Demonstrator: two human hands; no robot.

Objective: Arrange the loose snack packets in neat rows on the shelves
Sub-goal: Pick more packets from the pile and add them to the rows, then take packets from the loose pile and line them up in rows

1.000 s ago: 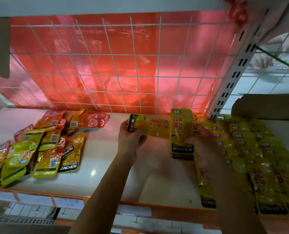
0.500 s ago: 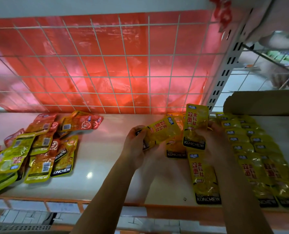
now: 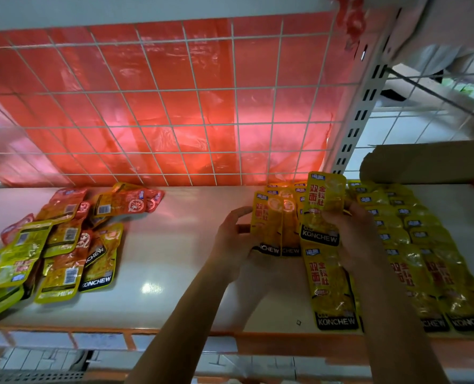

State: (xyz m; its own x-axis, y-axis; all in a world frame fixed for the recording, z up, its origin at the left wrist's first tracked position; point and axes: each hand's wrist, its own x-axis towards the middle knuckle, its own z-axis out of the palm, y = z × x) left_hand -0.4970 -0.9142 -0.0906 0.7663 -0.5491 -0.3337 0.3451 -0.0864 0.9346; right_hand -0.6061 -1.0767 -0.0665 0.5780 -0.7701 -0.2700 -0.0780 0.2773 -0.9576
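Left hand (image 3: 234,242) has its fingers (image 3: 238,214) curled round a yellow packet (image 3: 269,223), and right hand (image 3: 353,234) grips a second packet (image 3: 324,206). Probably lining them up to join the rows (image 3: 424,259) on the right of the shelf (image 3: 174,245). The loose pile (image 3: 64,245) sits on the left.

one left hand (image 3: 231,239), one right hand (image 3: 353,231), one shelf (image 3: 174,245), one wire grid (image 3: 186,125); overlapping packets (image 3: 330,286) defy an exact count.
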